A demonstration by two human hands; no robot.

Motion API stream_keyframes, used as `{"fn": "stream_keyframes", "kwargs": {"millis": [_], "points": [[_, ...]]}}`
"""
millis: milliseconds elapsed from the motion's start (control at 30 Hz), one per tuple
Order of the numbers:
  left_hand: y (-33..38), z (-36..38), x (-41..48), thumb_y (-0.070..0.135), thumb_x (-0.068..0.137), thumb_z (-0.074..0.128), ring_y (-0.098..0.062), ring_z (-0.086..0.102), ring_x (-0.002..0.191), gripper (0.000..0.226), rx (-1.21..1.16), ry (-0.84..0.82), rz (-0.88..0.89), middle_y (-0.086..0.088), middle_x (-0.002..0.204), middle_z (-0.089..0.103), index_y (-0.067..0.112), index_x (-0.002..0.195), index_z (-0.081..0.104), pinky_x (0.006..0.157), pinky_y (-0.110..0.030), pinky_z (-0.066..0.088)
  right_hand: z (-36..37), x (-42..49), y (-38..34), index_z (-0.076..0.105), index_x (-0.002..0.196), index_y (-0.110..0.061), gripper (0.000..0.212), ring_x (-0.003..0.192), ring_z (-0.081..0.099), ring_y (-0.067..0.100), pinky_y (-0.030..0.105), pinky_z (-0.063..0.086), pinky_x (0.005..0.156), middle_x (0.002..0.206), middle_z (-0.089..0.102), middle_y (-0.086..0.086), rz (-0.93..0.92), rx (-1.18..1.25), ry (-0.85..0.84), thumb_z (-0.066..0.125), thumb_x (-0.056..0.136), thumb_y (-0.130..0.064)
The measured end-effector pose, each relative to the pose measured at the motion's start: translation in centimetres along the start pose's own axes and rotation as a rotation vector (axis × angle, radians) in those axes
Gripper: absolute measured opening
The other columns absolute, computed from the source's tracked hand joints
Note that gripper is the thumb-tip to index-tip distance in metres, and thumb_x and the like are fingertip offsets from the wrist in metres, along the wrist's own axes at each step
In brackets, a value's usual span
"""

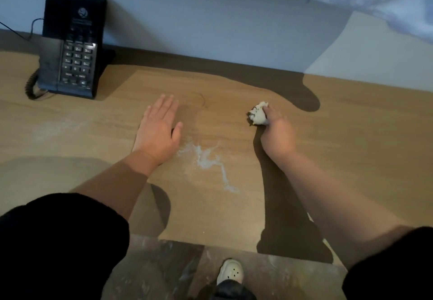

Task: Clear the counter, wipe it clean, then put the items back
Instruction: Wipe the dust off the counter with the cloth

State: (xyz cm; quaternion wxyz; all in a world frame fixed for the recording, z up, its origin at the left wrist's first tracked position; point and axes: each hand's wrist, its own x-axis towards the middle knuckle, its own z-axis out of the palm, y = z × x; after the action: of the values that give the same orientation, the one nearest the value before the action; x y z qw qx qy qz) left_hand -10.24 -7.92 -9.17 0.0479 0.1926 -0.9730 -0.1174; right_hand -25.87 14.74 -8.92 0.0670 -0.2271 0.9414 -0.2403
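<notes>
The wooden counter (pixel 356 140) runs along a pale wall. A black desk phone (pixel 72 49) stands at its back left, with its coiled cord beside it. The left hand (pixel 158 131) lies flat on the wood, fingers straight, holding nothing. The right hand (pixel 277 133) clutches a crumpled white cloth (pixel 257 113) pressed to the counter. A white powdery smear (pixel 206 159) lies between the hands, nearer the left.

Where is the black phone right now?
In the head view, the phone stands at the far left of the counter, against the wall, beyond the flat left hand; the right hand grips a cloth well off to its right.
</notes>
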Motion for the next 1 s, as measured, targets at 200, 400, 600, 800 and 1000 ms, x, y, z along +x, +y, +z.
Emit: {"fn": "stream_keyframes", "kwargs": {"millis": [200, 400, 600, 800, 1000], "points": [[0.5, -0.2, -6.7, 0.044, 0.097, 0.015, -0.018, -0.003, 0.15, 0.068, 0.048, -0.163, 0.003, -0.005, 0.163, 0.005, 0.009, 0.155, 0.008, 0.12, -0.039, -0.001, 2.8, -4.2, -4.7, 0.036, 0.146, -0.007, 0.062, 0.146, 0.02, 0.021, 0.027, 0.007, 0.118, 0.156, 0.027, 0.009, -0.052, 0.008, -0.044, 0.046, 0.086, 0.006], [0.7, 0.3, -12.5, 0.054, 0.081, -0.013, -0.013, -0.017, 0.146, 0.08, 0.108, -0.26, -0.008, -0.002, 0.162, -0.011, 0.015, 0.151, -0.011, 0.117, -0.037, -0.009, 3.2, -7.5, -7.7, 0.042, 0.144, -0.011, 0.058, 0.137, 0.038, 0.025, 0.024, 0.025, 0.11, 0.148, 0.042, 0.01, -0.04, 0.224, -0.139, 0.041, 0.09, 0.009], [0.7, 0.2, -13.4, 0.046, 0.102, 0.014, -0.016, -0.015, 0.149, 0.065, 0.12, -0.246, 0.029, -0.002, 0.162, -0.014, 0.013, 0.153, -0.01, 0.121, -0.039, -0.005, -2.4, -8.7, -2.1, 0.045, 0.142, -0.014, 0.069, 0.137, 0.039, 0.024, 0.031, 0.029, 0.115, 0.147, 0.045, 0.008, 0.354, 0.347, 0.228, 0.039, 0.081, 0.017], [0.7, 0.1, -13.3, 0.044, 0.102, 0.019, -0.016, -0.01, 0.15, 0.065, 0.131, -0.23, 0.034, -0.001, 0.163, -0.009, 0.014, 0.155, -0.004, 0.122, -0.041, 0.0, 0.5, -15.2, -0.9, 0.041, 0.144, -0.009, 0.066, 0.143, 0.027, 0.024, 0.041, 0.024, 0.118, 0.153, 0.034, 0.008, 0.521, 0.098, 0.298, 0.049, 0.083, 0.015], [0.8, 0.2, -13.5, 0.042, 0.101, 0.02, -0.016, -0.01, 0.15, 0.065, 0.124, -0.223, 0.028, -0.001, 0.163, -0.008, 0.014, 0.155, -0.002, 0.122, -0.041, -0.001, 4.9, -15.0, -7.2, 0.028, 0.149, -0.009, 0.07, 0.148, 0.01, 0.018, 0.033, -0.001, 0.121, 0.159, 0.019, 0.005, 0.406, 0.047, 0.202, 0.052, 0.086, 0.008]]}}
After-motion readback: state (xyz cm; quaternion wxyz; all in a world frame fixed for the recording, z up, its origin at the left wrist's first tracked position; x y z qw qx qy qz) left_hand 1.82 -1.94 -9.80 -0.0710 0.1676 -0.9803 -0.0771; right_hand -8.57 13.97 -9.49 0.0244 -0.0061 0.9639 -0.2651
